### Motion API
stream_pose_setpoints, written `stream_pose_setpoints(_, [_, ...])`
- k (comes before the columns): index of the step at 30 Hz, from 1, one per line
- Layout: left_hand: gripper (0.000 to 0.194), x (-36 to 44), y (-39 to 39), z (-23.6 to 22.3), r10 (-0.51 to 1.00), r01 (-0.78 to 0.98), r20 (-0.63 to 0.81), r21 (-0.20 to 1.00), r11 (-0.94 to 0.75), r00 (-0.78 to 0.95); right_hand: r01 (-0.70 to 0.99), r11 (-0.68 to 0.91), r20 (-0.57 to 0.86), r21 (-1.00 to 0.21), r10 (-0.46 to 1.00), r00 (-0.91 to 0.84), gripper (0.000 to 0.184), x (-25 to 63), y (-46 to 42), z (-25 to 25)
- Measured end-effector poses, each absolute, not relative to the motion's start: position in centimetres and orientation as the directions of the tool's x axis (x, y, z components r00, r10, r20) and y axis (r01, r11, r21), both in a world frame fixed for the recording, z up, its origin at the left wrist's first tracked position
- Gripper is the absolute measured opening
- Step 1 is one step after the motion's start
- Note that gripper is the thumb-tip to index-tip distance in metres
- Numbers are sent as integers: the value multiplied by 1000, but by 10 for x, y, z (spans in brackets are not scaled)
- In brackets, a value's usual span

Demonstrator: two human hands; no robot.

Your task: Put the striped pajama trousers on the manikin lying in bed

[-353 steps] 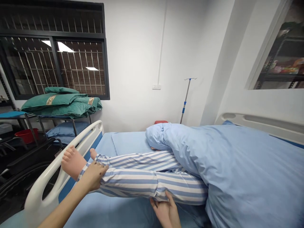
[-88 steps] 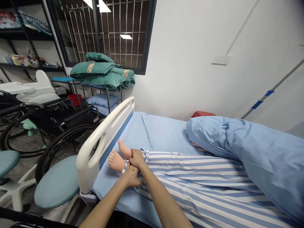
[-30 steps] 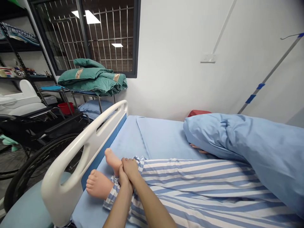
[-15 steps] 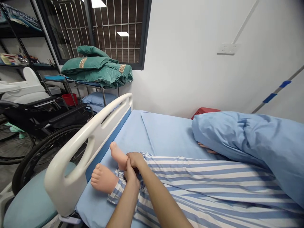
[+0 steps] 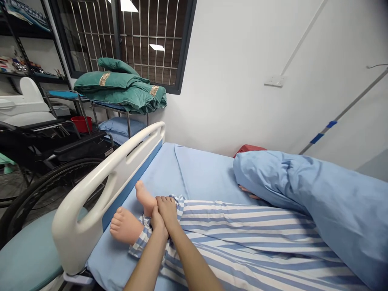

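Head view: my left hand (image 5: 157, 223) and right hand (image 5: 167, 213) are both closed, side by side, around the ankles of a patient manikin (image 5: 144, 199); can't tell which hand has which ankle. Its bare feet (image 5: 125, 225) lie on the blue bed sheet (image 5: 197, 173), just beside the white foot rail (image 5: 100, 194). Striped pyjama trousers (image 5: 242, 226) run away from the rail, under a blue duvet (image 5: 318, 190). Beyond the rail: black wheelchair (image 5: 69, 147), green quilts (image 5: 118, 87) on a metal rack (image 5: 109, 106).
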State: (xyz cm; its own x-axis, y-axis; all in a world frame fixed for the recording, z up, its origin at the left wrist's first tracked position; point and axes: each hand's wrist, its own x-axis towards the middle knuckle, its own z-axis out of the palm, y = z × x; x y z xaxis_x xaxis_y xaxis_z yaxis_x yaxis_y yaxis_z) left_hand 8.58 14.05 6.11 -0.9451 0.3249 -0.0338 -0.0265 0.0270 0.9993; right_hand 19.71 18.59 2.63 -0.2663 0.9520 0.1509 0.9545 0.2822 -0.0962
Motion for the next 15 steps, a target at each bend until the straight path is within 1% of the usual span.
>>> stream_pose_setpoints(2, [34, 85, 139, 61, 340, -20, -35, 999, 47, -940, 957, 271, 179, -101, 952, -250, 19, 196, 184, 24])
stream_pose_setpoints(3, [33, 85, 139, 60, 351, -44, -53, 999, 32, -935, 957, 269, 190, -106, 950, -246, 18, 196, 184, 23])
stream_pose_setpoints(4, [33, 85, 138, 59, 361, -87, -79, 996, -6, -929, 956, 270, 198, -110, 949, -245, 17, 196, 184, 23])
stream_pose_setpoints(6, [33, 85, 139, 57, 362, -175, -115, 975, -135, -925, 958, 267, 182, -110, 952, -244, 17, 196, 185, 25])
stream_pose_setpoints(7, [33, 86, 139, 56, 351, -178, -102, 966, -189, -931, 960, 260, 161, -105, 957, -242, 17, 196, 186, 27])
stream_pose_setpoints(8, [33, 86, 140, 55, 331, -139, -66, 970, -201, -941, 963, 251, 138, -99, 962, -237, 17, 195, 186, 28])
stream_pose_setpoints(9, [34, 86, 141, 55, 310, -67, -15, 985, -159, -951, 966, 242, 117, -94, 966, -231, 18, 195, 187, 30])
stream_pose_setpoints(10, [34, 86, 142, 55, 294, 20, 39, 998, -68, -955, 968, 235, 98, -90, 969, -226, 19, 194, 188, 31])
stream_pose_setpoints(12, [35, 85, 143, 55, 296, 164, 109, 972, 168, -949, 972, 218, 66, -91, 975, -213, 20, 193, 190, 34])
stream_pose_setpoints(13, [35, 84, 143, 54, 306, 196, 113, 947, 255, -945, 973, 208, 49, -95, 978, -204, 20, 192, 191, 36])
stream_pose_setpoints(14, [34, 82, 143, 54, 315, 193, 94, 934, 299, -944, 975, 198, 30, -101, 980, -196, 20, 192, 192, 38])
stream_pose_setpoints(15, [34, 81, 143, 53, 325, 152, 49, 942, 299, -945, 976, 188, 6, -109, 982, -188, 20, 191, 193, 40])
